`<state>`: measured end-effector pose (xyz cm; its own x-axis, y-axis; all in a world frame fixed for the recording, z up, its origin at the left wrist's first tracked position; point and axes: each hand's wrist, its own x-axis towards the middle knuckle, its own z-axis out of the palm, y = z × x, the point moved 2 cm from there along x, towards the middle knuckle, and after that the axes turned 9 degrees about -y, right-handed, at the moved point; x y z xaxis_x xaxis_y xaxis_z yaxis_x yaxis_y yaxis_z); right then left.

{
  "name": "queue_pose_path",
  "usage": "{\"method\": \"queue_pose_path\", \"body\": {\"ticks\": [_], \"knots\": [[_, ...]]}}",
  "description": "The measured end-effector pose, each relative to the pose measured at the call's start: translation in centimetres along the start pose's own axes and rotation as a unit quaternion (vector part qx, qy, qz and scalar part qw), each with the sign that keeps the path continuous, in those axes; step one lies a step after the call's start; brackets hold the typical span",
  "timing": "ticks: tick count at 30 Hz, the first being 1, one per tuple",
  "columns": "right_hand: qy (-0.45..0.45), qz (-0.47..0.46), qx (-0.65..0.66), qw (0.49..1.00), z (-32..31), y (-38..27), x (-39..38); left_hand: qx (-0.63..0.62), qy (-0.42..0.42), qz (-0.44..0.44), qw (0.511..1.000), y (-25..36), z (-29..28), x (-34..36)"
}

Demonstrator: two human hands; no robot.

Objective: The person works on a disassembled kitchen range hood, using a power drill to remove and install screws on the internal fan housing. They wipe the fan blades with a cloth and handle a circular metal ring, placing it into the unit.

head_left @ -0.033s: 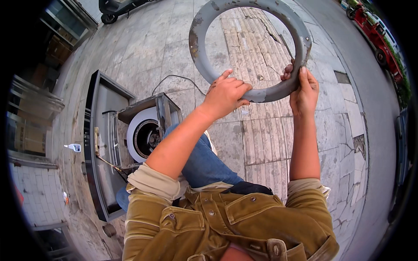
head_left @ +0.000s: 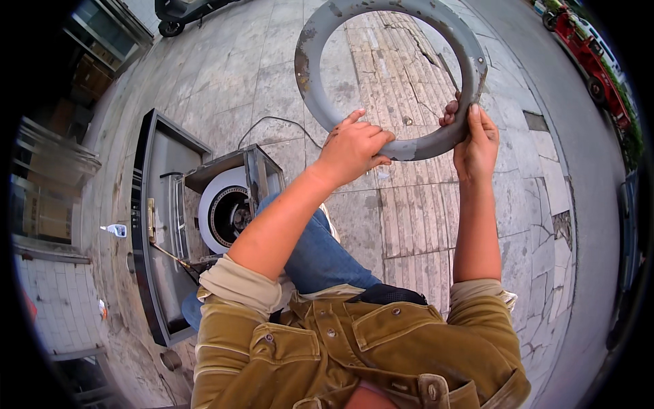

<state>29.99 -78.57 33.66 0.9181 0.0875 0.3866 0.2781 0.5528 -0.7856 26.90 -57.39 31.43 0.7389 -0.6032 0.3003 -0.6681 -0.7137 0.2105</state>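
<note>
A large grey metal ring (head_left: 426,143), its paint worn off in dark and brownish patches, is held up in front of me at the top of the view. My left hand (head_left: 353,146) grips its lower left rim, fingers curled over the edge. On the lower right rim, my right hand (head_left: 475,146) pinches the ring, thumb on the near face and fingertips showing through the opening. To my left, beside my knee, lies an opened range hood (head_left: 158,225) with a dark front panel. A round fan wheel (head_left: 230,211) with a pale surround sits inside its metal housing (head_left: 262,170).
A black cable (head_left: 279,120) runs over the paving from the housing. A spray bottle (head_left: 116,230) lies left of the hood, with a small round metal cup (head_left: 170,361) below. A scooter (head_left: 180,15) stands at the far left; a red vehicle (head_left: 596,65) is on the road at right.
</note>
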Motion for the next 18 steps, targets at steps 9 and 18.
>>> {"method": "queue_pose_path", "body": {"ticks": [9, 18], "knots": [[0.007, 0.028, 0.015, 0.999, 0.3, 0.5, -0.2, -0.016, 0.025, -0.012, 0.999, -0.8, 0.3, -0.3], [0.042, 0.009, -0.041, 0.998, -1.8, 1.0, 0.1, -0.024, 0.067, 0.0, 0.997, 1.6, -0.9, -0.1]]}}
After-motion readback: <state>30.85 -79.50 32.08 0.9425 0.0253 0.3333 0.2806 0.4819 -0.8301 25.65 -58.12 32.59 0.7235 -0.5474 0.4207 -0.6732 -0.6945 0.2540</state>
